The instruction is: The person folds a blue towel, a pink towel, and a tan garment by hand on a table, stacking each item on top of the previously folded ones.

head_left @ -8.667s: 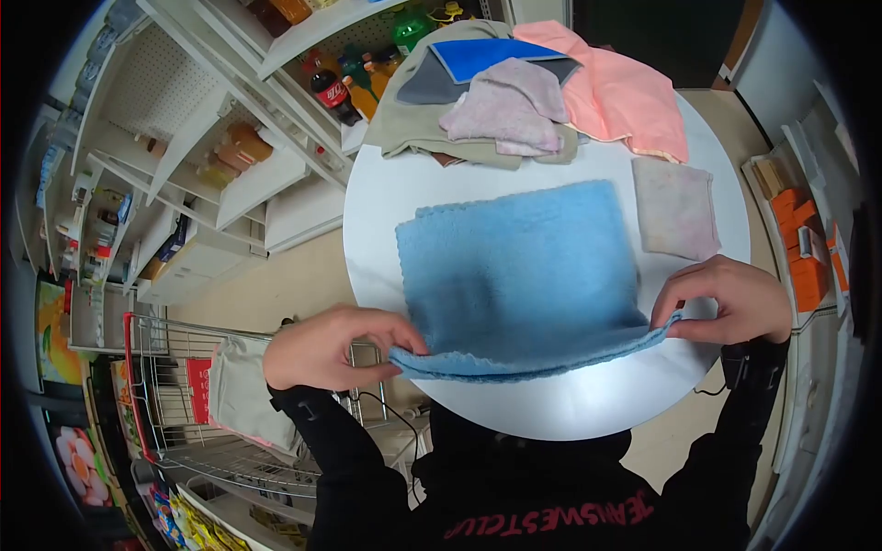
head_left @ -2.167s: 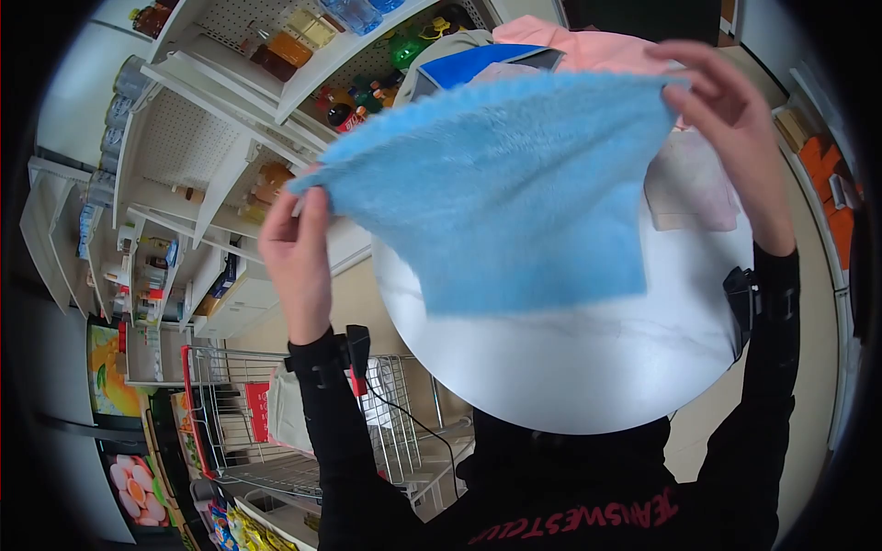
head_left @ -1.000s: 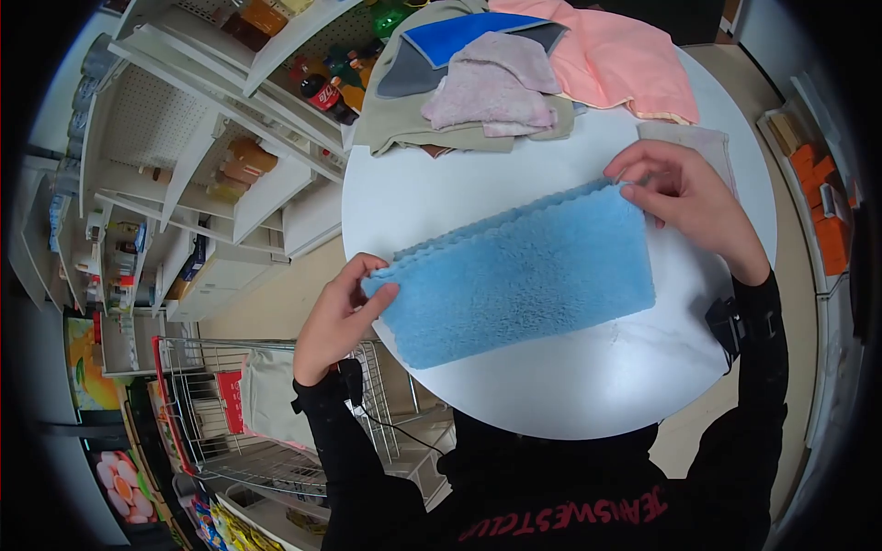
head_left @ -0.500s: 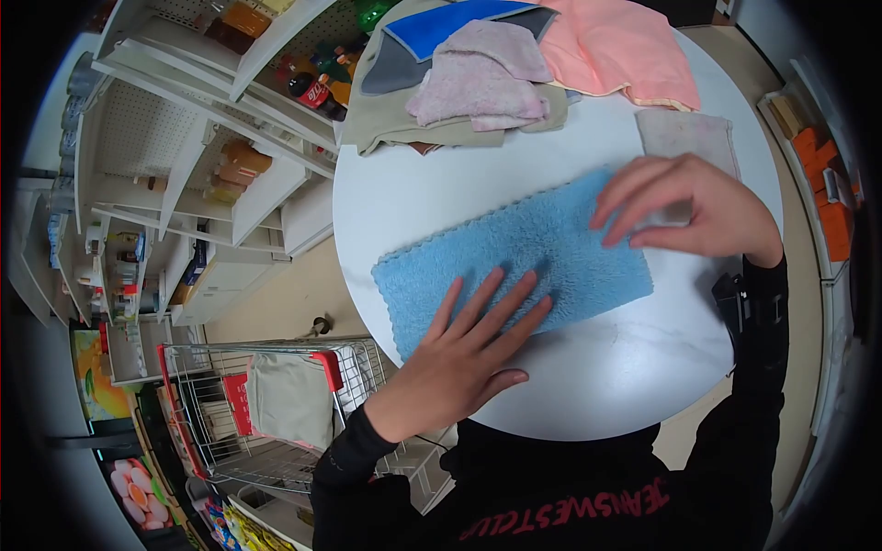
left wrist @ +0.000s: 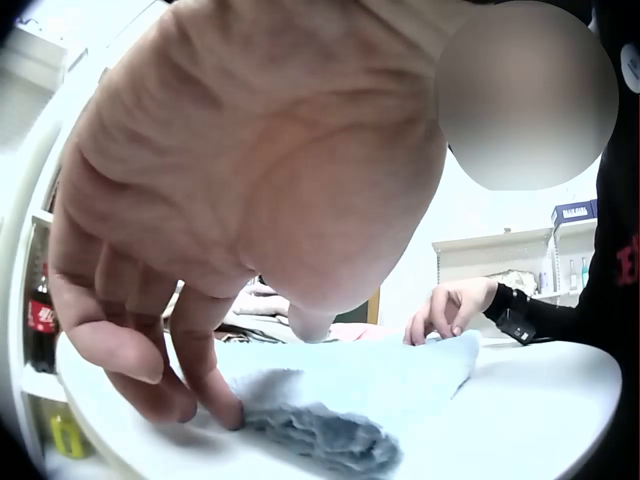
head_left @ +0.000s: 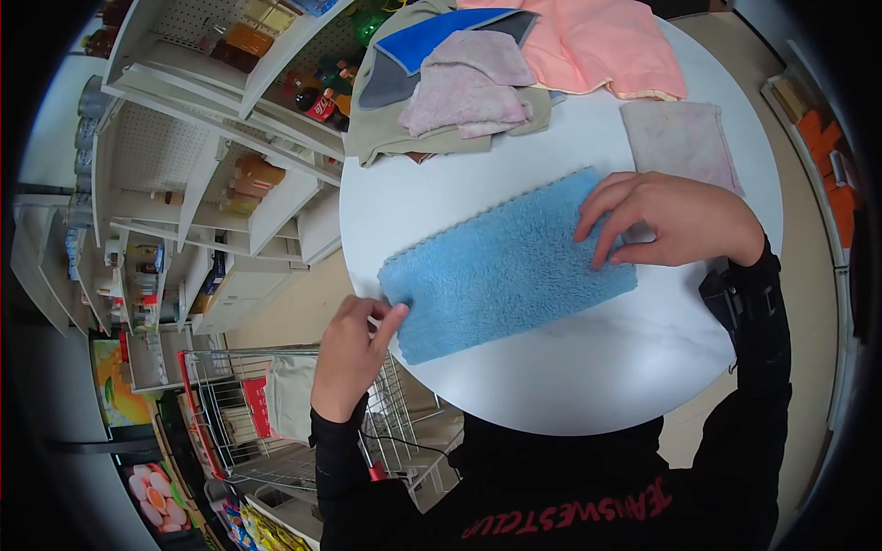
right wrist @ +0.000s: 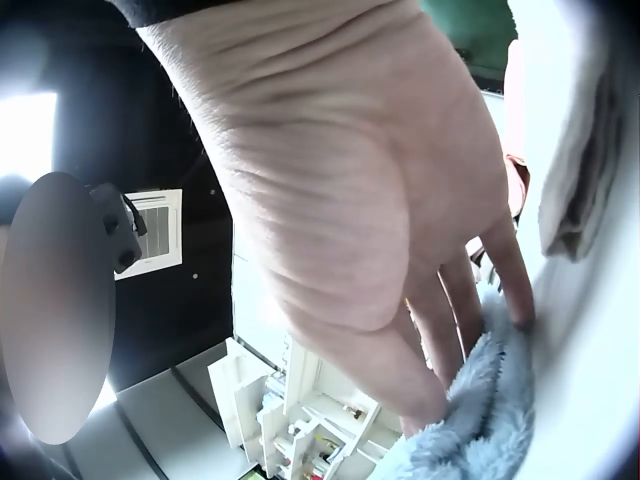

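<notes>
The blue cloth [head_left: 501, 262] lies flat on the round white bench [head_left: 597, 376], in the middle of its near part, set at a slant so that its right end reaches farther across the bench than its left. It shows a fluffy face and a scalloped edge, and at its left end several layers lie loosely over each other. It looks light, soft and limp, with little slip and nothing to break; the layers could part if only the top one is caught. The ends seem the best places to take hold, with thumb and fingers round every layer.

The left hand [head_left: 351, 354] is at the left end of the blue cloth, its fingers bent and relaxed, with a gap between thumb and forefinger; its fingertips touch the edge. The right hand [head_left: 684, 220] is over the right end, moderately open, its fingers loosely curved and spread, the tips touching the fluff. Whether any fold sits between its thumb and fingers, I cannot tell.

On the bench's far right part is a folded grey cloth [head_left: 680, 142]. At the bench's far side lie a pink cloth [head_left: 606, 46] and a pale purple cloth [head_left: 473, 87], the latter on a khaki cloth [head_left: 386, 129].
</notes>
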Action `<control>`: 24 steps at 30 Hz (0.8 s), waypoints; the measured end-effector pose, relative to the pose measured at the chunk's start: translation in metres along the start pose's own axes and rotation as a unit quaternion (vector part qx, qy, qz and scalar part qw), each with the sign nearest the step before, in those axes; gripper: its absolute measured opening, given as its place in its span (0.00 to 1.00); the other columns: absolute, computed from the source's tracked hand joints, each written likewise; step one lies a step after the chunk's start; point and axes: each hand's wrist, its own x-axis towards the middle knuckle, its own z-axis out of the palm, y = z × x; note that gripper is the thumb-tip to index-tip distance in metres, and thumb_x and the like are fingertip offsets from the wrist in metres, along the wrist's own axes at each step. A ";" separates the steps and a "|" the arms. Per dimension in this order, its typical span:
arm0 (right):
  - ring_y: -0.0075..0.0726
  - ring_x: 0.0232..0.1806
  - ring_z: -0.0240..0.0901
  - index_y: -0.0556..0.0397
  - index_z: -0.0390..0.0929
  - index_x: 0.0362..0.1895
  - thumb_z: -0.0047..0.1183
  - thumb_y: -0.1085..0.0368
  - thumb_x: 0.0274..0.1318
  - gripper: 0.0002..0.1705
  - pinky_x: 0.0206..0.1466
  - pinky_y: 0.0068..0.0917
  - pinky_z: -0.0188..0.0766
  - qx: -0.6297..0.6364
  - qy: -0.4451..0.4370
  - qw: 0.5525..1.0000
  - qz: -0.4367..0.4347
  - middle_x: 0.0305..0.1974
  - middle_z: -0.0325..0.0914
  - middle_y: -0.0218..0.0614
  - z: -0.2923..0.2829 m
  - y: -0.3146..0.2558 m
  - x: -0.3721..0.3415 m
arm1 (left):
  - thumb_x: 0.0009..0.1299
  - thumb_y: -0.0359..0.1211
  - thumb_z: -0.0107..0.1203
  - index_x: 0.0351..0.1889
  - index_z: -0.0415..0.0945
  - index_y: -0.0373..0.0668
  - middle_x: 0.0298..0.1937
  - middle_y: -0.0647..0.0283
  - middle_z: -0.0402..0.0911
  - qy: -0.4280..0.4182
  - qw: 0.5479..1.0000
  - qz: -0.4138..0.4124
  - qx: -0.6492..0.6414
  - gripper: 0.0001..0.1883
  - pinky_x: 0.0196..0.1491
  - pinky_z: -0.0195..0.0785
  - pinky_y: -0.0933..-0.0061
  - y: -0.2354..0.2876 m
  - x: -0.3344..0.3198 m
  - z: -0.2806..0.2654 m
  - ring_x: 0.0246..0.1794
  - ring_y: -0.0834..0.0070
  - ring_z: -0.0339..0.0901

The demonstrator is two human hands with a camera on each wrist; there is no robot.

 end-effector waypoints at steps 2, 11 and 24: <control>0.42 0.63 0.76 0.49 0.93 0.42 0.69 0.72 0.54 0.11 0.57 0.34 0.81 0.006 -0.005 1.000 0.003 0.55 0.86 0.31 0.000 -0.002 0.002 | 0.79 0.46 0.63 0.43 0.81 0.31 0.40 0.52 0.82 -0.017 1.000 -0.017 0.017 0.22 0.39 0.74 0.59 0.002 0.000 0.001 0.33 0.56 0.80; 0.43 0.62 0.76 0.49 0.92 0.42 0.68 0.71 0.56 0.10 0.55 0.34 0.81 0.049 -0.010 0.998 0.042 0.55 0.85 0.32 -0.002 -0.008 0.001 | 0.77 0.42 0.67 0.54 0.78 0.32 0.42 0.55 0.85 -0.026 0.979 -0.084 -0.182 0.22 0.42 0.75 0.71 0.008 0.013 0.009 0.38 0.77 0.82; 0.44 0.64 0.77 0.48 0.91 0.50 0.65 0.70 0.59 0.14 0.67 0.38 0.75 -0.009 0.013 0.999 -0.034 0.57 0.86 0.34 0.000 -0.002 -0.003 | 0.73 0.33 0.70 0.72 0.69 0.35 0.61 0.56 0.81 0.201 0.939 0.064 -0.271 0.32 0.64 0.71 0.70 0.014 0.027 -0.013 0.60 0.72 0.78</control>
